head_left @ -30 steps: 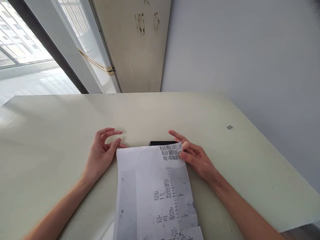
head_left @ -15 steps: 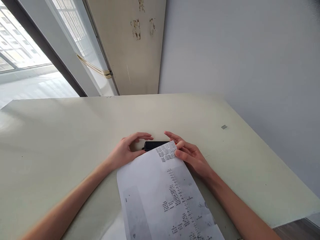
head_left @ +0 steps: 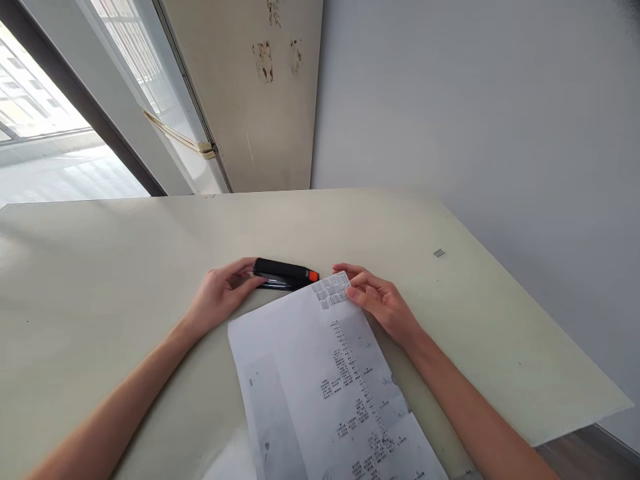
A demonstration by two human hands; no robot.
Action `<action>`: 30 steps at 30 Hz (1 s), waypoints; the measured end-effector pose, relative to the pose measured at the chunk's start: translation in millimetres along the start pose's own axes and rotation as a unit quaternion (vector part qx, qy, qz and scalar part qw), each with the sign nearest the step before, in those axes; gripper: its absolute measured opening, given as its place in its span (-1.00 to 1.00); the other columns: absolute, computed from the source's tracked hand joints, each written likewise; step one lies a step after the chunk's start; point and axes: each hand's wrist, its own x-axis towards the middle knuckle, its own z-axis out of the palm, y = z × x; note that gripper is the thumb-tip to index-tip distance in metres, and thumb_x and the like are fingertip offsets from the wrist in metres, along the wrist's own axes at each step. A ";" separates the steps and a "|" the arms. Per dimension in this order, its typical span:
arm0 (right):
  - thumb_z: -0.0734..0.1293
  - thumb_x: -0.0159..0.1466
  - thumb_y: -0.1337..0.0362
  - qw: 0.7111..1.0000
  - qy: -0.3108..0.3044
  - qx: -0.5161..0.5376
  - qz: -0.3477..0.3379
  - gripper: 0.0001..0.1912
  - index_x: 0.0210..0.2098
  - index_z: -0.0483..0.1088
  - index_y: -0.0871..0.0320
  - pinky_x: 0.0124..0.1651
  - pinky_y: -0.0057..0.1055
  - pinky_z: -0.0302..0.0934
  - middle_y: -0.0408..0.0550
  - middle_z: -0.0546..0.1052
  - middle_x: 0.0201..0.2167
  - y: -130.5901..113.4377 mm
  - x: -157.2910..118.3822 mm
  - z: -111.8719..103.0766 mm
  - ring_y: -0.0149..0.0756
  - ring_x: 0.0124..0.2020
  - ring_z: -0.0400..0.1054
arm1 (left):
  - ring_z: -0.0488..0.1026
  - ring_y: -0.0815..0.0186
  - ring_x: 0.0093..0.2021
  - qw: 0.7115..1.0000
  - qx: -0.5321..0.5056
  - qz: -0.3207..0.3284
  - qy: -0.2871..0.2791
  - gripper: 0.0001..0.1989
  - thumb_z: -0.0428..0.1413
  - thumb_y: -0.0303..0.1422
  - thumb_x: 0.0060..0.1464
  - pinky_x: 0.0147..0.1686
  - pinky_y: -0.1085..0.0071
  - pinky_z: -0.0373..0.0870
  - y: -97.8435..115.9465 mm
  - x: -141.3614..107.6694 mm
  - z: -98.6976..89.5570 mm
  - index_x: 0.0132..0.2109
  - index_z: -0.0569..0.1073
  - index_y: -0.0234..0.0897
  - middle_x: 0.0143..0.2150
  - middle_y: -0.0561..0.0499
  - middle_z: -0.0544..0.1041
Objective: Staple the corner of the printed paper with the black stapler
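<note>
A black stapler (head_left: 283,272) with an orange tip lies on the table beyond the paper, its tip pointing right. My left hand (head_left: 225,288) grips the stapler's left end between thumb and fingers. The printed white paper (head_left: 310,373) slants toward me, its top edge by the stapler's lower right side. My right hand (head_left: 377,297) pinches the top right corner of the paper, thumb on top. Whether the paper is one sheet or more I cannot tell.
The pale table (head_left: 125,267) reaches back to a beige panel and a grey wall (head_left: 475,100). A small grey piece (head_left: 439,253) lies at the right. A window stands at the upper left.
My left hand has closed on the stapler, which has moved left and now shows its orange tip. The paper's top edge has shifted slightly up and left with my right hand.
</note>
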 end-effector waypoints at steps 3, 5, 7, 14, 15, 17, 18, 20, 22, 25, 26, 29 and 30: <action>0.43 0.32 -0.08 0.998 0.055 -0.027 0.026 -0.67 -0.33 0.51 0.05 0.23 -0.08 0.38 -0.02 0.53 0.25 5.1 2.8 -10.3 0.00 0.23 0.45 | 0.55 0.20 -0.23 0.999 0.010 -0.020 0.047 -0.52 0.18 0.08 0.20 -0.19 0.35 0.45 -15.7 4.5 -20.2 0.02 0.58 -0.19 -0.18 -0.02 0.67; 0.41 0.32 -0.10 0.991 0.117 -0.035 0.047 -0.66 -0.22 0.54 0.05 0.11 -0.08 0.46 0.03 0.57 0.19 11.3 4.3 -17.7 0.01 0.12 0.52 | 0.57 0.17 -0.14 0.997 -0.001 -0.033 0.074 -0.51 0.20 0.08 0.18 -0.12 0.34 0.47 -23.9 5.8 -30.8 0.03 0.56 -0.19 -0.11 -0.05 0.68; 0.38 0.35 -0.10 0.980 0.185 -0.052 0.046 -0.61 -0.02 0.52 0.02 0.05 -0.07 0.49 0.06 0.58 0.17 17.2 4.8 -23.2 0.02 0.11 0.53 | 0.58 0.15 -0.07 0.994 -0.014 -0.041 0.102 -0.52 0.22 0.07 0.17 -0.06 0.34 0.48 -29.2 5.9 -37.1 0.04 0.55 -0.17 -0.07 -0.05 0.67; 0.36 0.38 -0.02 0.938 0.261 -0.218 -0.066 -0.68 -0.01 0.51 0.02 0.00 -0.09 0.46 0.04 0.61 0.06 14.0 -6.4 -13.8 -0.05 0.06 0.51 | 0.56 0.13 -0.05 0.991 -0.014 -0.045 0.128 -0.52 0.21 0.05 0.17 -0.06 0.30 0.46 -35.9 5.0 -36.6 0.07 0.52 -0.17 -0.05 -0.06 0.65; 0.34 0.40 -0.02 0.948 0.223 -0.221 -0.053 -0.71 -0.05 0.52 0.02 -0.14 -0.16 0.47 0.02 0.63 -0.05 12.9 -8.2 -10.7 -0.11 -0.10 0.55 | 0.56 0.14 -0.06 0.991 -0.014 -0.043 0.127 -0.52 0.21 0.05 0.18 -0.08 0.31 0.46 -35.9 5.1 -36.0 0.07 0.51 -0.17 -0.06 -0.06 0.64; 0.32 0.42 -0.02 0.962 0.143 -0.231 -0.026 -0.72 -0.10 0.52 0.01 -0.34 -0.24 0.42 -0.04 0.63 -0.23 13.5 -10.4 -6.3 -0.21 -0.36 0.51 | 0.56 0.16 -0.08 0.991 -0.011 -0.044 0.128 -0.52 0.20 0.05 0.18 -0.10 0.32 0.45 -34.8 5.1 -35.3 0.08 0.51 -0.17 -0.06 -0.06 0.64; 0.31 0.42 -0.01 0.962 0.114 -0.247 -0.020 -0.73 -0.11 0.53 0.01 -0.36 -0.24 0.40 -0.06 0.63 -0.26 15.4 -10.5 -5.6 -0.23 -0.40 0.48 | 0.56 0.16 -0.09 0.990 -0.008 -0.047 0.129 -0.52 0.20 0.05 0.18 -0.11 0.32 0.45 -33.7 4.9 -35.1 0.07 0.51 -0.18 -0.07 -0.07 0.64; 0.30 0.42 0.00 0.952 0.095 -0.291 -0.025 -0.74 -0.11 0.52 -0.01 -0.28 -0.20 0.43 -0.05 0.61 -0.22 21.5 -9.0 -7.4 -0.20 -0.35 0.47 | 0.55 0.16 -0.10 0.990 -0.004 -0.053 0.131 -0.52 0.19 0.05 0.19 -0.13 0.32 0.44 -31.1 4.2 -35.2 0.07 0.51 -0.18 -0.08 -0.07 0.64; 0.30 0.41 0.00 0.935 0.110 -0.335 -0.038 -0.73 -0.09 0.52 0.00 -0.12 -0.12 0.45 0.00 0.59 -0.11 28.7 -6.0 -12.3 -0.11 -0.17 0.49 | 0.55 0.16 -0.11 0.990 -0.002 -0.054 0.132 -0.54 0.19 0.04 0.19 -0.15 0.33 0.44 -29.2 3.6 -35.5 0.06 0.51 -0.17 -0.10 -0.05 0.64; 0.35 0.36 -0.04 0.906 0.136 -0.396 -0.060 -0.67 -0.01 0.50 0.00 0.19 0.06 0.35 0.07 0.51 0.12 36.7 -1.7 -19.0 0.04 0.18 0.38 | 0.54 0.20 -0.14 0.990 0.000 -0.050 0.132 -0.57 0.19 0.02 0.20 -0.17 0.36 0.43 -28.1 3.4 -36.0 0.05 0.51 -0.16 -0.13 0.01 0.63; 0.37 0.35 -0.06 0.896 0.134 -0.417 -0.069 -0.62 0.04 0.48 -0.01 0.29 0.12 0.26 0.08 0.48 0.20 38.2 -0.7 -19.8 0.08 0.28 0.30 | 0.53 0.20 -0.15 0.990 -0.001 -0.047 0.130 -0.58 0.19 0.01 0.21 -0.17 0.37 0.42 -28.0 3.5 -36.2 0.05 0.51 -0.16 -0.13 0.03 0.63; 0.34 0.38 -0.09 0.873 0.117 -0.465 -0.089 -0.51 0.19 0.42 -0.01 0.47 0.23 -0.04 0.07 0.36 0.39 40.7 1.4 -17.8 0.09 0.45 0.13 | 0.51 0.21 -0.16 0.992 -0.001 -0.040 0.121 -0.59 0.17 0.02 0.24 -0.17 0.38 0.41 -27.5 3.2 -36.9 0.05 0.50 -0.15 -0.14 0.08 0.61; 0.31 0.41 -0.08 0.869 0.115 -0.472 -0.089 -0.50 0.23 0.39 -0.01 0.50 0.24 -0.11 0.07 0.32 0.42 41.4 2.1 -16.5 0.07 0.48 0.09 | 0.50 0.21 -0.17 0.992 0.000 -0.039 0.119 -0.59 0.17 0.03 0.25 -0.19 0.38 0.41 -27.3 2.9 -37.2 0.04 0.49 -0.16 -0.15 0.08 0.61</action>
